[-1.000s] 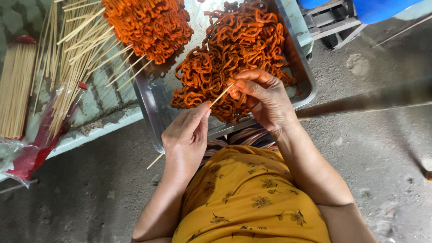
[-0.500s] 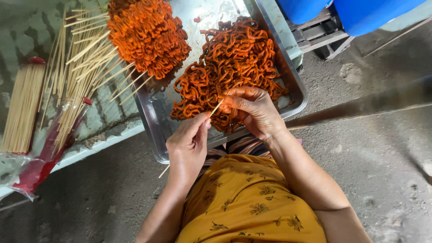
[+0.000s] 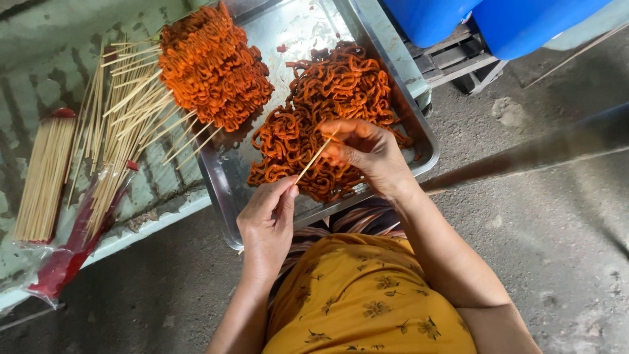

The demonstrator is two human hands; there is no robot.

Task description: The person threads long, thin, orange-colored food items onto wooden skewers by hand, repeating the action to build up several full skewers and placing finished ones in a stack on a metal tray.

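the left hand (image 3: 267, 219) pinches the lower end of a thin bamboo skewer (image 3: 316, 157) between thumb and fingers, while the right hand (image 3: 367, 154) pinches its upper end over a loose heap of orange marinated strips (image 3: 327, 98). that heap lies in a metal tray (image 3: 223, 190) on the desk (image 3: 39, 78). finished skewered strips (image 3: 213, 65) are piled at the tray's far left corner, sticks jutting over the rim. a bundle of bare skewers (image 3: 44, 177) lies in a plastic bag, well apart to the left.
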